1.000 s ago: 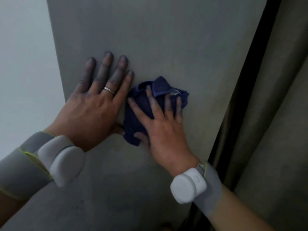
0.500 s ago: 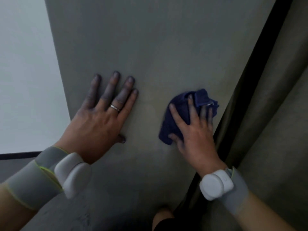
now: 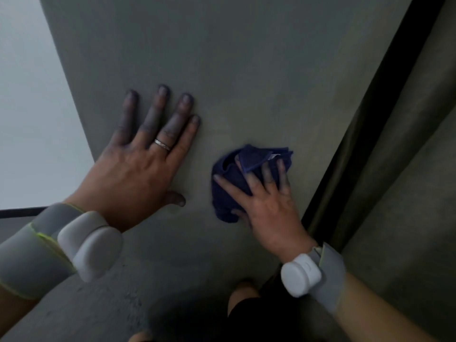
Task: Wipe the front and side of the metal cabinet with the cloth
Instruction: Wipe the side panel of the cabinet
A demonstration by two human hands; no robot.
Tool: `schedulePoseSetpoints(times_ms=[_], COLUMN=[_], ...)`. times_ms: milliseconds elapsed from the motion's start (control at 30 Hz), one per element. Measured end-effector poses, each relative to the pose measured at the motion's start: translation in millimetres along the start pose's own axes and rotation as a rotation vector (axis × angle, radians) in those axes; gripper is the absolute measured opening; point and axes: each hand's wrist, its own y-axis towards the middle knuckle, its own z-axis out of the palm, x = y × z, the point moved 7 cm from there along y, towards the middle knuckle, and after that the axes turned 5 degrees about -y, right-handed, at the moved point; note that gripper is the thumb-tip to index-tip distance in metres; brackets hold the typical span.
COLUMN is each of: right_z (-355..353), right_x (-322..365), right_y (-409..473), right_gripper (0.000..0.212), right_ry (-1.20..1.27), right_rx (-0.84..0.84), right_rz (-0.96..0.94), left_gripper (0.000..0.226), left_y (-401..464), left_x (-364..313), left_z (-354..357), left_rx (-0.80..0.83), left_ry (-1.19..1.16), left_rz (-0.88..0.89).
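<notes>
Head view: the left hand lies flat on the grey cabinet panel, its fingers straight and slightly spread, a ring on one of them, the fingertips stained dark blue. To its right, apart from it, the right hand presses a crumpled dark blue cloth against the same panel; its fingers are spread over the cloth, and the thumb rests at the cloth's near edge. The cloth sits near the panel's right edge, beside a dark vertical gap. Both wrists wear grey bands with white pods. A pale wall shows left of the cabinet.
</notes>
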Motion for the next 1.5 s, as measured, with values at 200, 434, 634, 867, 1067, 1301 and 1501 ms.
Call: schedulePoseSetpoints(times_ms=[200,434,634,867,1067,1301,1501], right_z=[26.9,24.7,16.5,-39.9,-114.1,-193.6,-267.9], right_x=[-29.8,-2.8,99.3,55.3,-8.4,-79.3,-145.4], right_y=[-32.4,-23.8,3.2,61.0,139.4,220.1,299.7], right_gripper=[0.082,0.087,0.039,0.050,0.060,0.075,0.076], right_ry=[-0.099,-0.096,0.034,0.166,0.151,0.080,0.050], right_rx=[-0.019,-0.073,-0.211,-0.225,-0.238,-0.380,-0.450], right_rz=[-0.122,-0.108,-0.290,-0.220,-0.194,-0.209,-0.151], left_gripper=[0.133,0.131,0.098,0.097,0.100,0.100,0.096], left_y=[-21.1,-30.0,-33.0,-14.3,57.5,136.4,209.0], left_x=[-3.4,-7.9,-2.5,18.4,61.2,111.3,166.1], left_z=[18.2,31.0,27.7,-5.2,-81.5,-172.0,-252.2], left_rx=[0.089,0.061,0.030,-0.030,-0.212,-0.343,-0.467], left_ry=[0.014,0.050,0.036,-0.060,0.013,0.138,0.155], left_rz=[0.052,0.065,0.138,0.127,0.074,0.099,0.070])
